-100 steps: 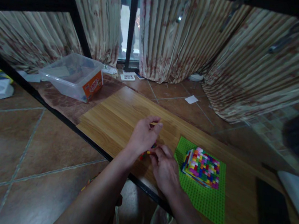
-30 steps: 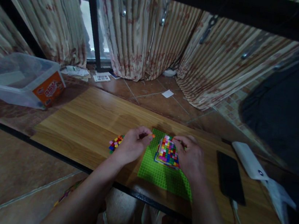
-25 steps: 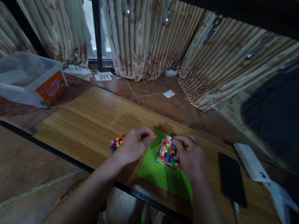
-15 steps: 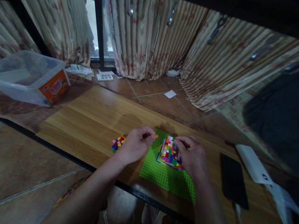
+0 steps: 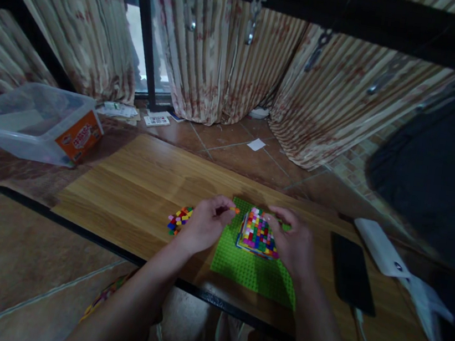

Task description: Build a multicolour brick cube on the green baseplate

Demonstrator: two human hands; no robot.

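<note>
Since the earliest frame the view has swung right and both hands have shifted from the loose brick pile (image 5: 179, 220) to the green baseplate (image 5: 248, 265) at the near edge of the table (image 5: 134, 180). The left hand (image 5: 202, 225) pinches a small orange brick (image 5: 236, 210) just beside the multicoloured brick block (image 5: 258, 233), while the right hand (image 5: 295, 243) curls its fingers on the block's far right side. Farther right lie a black phone (image 5: 349, 271) and a white power bank (image 5: 380, 248); a clear plastic tub (image 5: 36, 122) stands far left.
</note>
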